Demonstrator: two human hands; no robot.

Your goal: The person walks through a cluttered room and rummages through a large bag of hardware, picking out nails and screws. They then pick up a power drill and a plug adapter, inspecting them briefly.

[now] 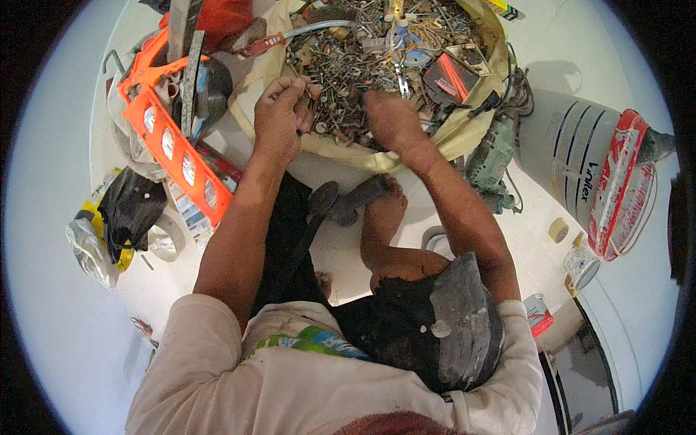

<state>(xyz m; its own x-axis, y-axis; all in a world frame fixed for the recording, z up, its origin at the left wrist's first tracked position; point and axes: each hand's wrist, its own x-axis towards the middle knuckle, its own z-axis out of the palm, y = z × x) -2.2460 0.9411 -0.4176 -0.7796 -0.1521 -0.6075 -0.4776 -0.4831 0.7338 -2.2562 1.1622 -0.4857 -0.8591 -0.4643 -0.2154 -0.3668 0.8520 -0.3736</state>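
Before me stands a round container with a yellowish fabric rim (348, 157), full of mixed nails and screws (348, 70). My left hand (283, 114) is over its near left edge, fingers bent and thumb near the fingertips; whether something small is between them I cannot tell. My right hand (394, 122) reaches into the near part of the pile, its fingertips hidden among the nails and screws. Just beyond it lies a shiny metal tool (401, 79). A hacksaw-like tool with a red handle (263, 45) rests across the far left rim. Orange sticks (454, 76) lie at the right.
An orange caulking gun (174, 141) leans at the left beside a bag of tools. Right of the container are a green power tool (492, 157) and a large white paint bucket (571, 141) on its side. A black mallet-like tool (364, 196) is near my foot.
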